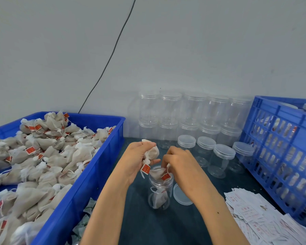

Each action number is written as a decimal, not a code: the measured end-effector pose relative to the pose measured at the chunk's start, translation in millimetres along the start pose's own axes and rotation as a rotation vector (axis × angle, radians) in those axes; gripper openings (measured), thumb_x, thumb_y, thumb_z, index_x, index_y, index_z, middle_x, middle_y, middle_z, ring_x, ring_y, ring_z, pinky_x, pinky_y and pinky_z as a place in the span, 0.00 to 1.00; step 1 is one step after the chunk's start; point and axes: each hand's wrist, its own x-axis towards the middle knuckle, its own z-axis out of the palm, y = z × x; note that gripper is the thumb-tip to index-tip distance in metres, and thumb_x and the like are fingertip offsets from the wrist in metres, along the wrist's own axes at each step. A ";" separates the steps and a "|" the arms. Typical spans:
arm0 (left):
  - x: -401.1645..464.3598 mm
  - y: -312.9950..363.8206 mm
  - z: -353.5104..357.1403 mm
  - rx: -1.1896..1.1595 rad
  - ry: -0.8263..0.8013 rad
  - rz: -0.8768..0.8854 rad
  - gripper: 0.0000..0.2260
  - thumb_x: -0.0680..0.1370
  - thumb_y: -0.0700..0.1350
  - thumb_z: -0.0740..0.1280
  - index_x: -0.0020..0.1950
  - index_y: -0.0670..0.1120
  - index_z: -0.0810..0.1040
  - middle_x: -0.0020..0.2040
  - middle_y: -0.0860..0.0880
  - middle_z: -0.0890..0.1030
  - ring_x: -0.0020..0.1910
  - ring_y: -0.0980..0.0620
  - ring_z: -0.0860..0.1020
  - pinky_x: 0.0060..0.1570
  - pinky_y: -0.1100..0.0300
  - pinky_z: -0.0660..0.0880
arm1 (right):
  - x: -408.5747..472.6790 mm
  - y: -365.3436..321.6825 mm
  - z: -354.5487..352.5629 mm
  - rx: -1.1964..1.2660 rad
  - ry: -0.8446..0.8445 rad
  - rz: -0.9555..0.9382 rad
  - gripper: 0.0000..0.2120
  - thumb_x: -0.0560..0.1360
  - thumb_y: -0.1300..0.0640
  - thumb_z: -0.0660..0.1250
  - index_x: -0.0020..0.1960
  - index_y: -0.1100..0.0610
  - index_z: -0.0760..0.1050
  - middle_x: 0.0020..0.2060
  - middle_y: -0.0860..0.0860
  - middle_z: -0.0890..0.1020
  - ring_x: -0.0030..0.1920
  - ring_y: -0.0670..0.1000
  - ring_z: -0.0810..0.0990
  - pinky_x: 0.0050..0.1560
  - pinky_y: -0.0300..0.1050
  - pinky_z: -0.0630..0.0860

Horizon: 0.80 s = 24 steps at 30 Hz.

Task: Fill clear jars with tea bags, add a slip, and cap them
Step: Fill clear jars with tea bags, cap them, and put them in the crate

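**Jar mid-fill, tight lane**

Jar (159, 190) sits open on dark tabletop (184, 225) btwn blue bin (88, 174) & blue crate (279, 147). Right hand (179, 161) pinches tea bag (158, 173) at jar mouth; left hand (137, 159) grips another bag (153, 152). Lid (181, 194) just beside jar; slips (261, 216) front-right; grey wall behind.

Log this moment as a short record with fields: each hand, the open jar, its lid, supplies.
left hand: grips spare tea bags above the jar
right hand: pinches a tea bag at the jar mouth
open jar: upright on the mat, partly filled
loose lid: lies right of the jar
blue bin: left, heaped with tea bags
slips: pile at right
capped empty jars: stacked by the wall
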 end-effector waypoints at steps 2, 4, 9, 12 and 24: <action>-0.4 0.6 -0.7 -0.003 0.003 0.006 0.13 0.79 0.40 0.66 0.58 0.32 0.77 0.54 0.38 0.77 0.48 0.47 0.80 0.40 0.58 0.82 | -2.6 -4.8 0.5 -0.015 -0.019 0.006 0.08 0.75 0.63 0.64 0.53 0.56 0.78 0.53 0.50 0.72 0.46 0.52 0.68 0.43 0.41 0.63; -1.0 0.7 -1.7 -0.016 0.004 0.003 0.11 0.80 0.38 0.64 0.57 0.32 0.77 0.55 0.38 0.77 0.48 0.47 0.80 0.39 0.58 0.82 | -2.5 -8.8 1.3 -0.036 -0.126 -0.006 0.11 0.75 0.64 0.65 0.55 0.55 0.79 0.55 0.50 0.74 0.49 0.54 0.71 0.47 0.43 0.67; -1.0 1.0 -2.7 0.027 -0.011 -0.029 0.09 0.80 0.32 0.59 0.53 0.34 0.79 0.57 0.37 0.76 0.48 0.44 0.82 0.39 0.57 0.83 | -0.7 -15.6 0.5 -0.246 -0.427 -0.045 0.11 0.77 0.63 0.62 0.55 0.56 0.80 0.50 0.54 0.81 0.46 0.55 0.71 0.64 0.49 0.59; -0.6 0.3 -3.3 0.064 -0.032 -0.030 0.08 0.80 0.31 0.60 0.54 0.35 0.79 0.57 0.37 0.77 0.45 0.45 0.83 0.40 0.58 0.83 | -4.6 -14.8 -3.5 -0.135 -0.328 -0.020 0.17 0.76 0.67 0.57 0.55 0.54 0.81 0.49 0.53 0.82 0.44 0.52 0.68 0.59 0.46 0.61; -6.1 2.3 -3.8 0.093 -0.046 0.014 0.17 0.76 0.28 0.63 0.59 0.45 0.77 0.56 0.35 0.79 0.42 0.45 0.82 0.41 0.56 0.81 | -2.6 -0.9 1.4 0.262 -0.037 0.032 0.17 0.73 0.68 0.57 0.47 0.52 0.80 0.49 0.44 0.82 0.51 0.48 0.77 0.58 0.50 0.70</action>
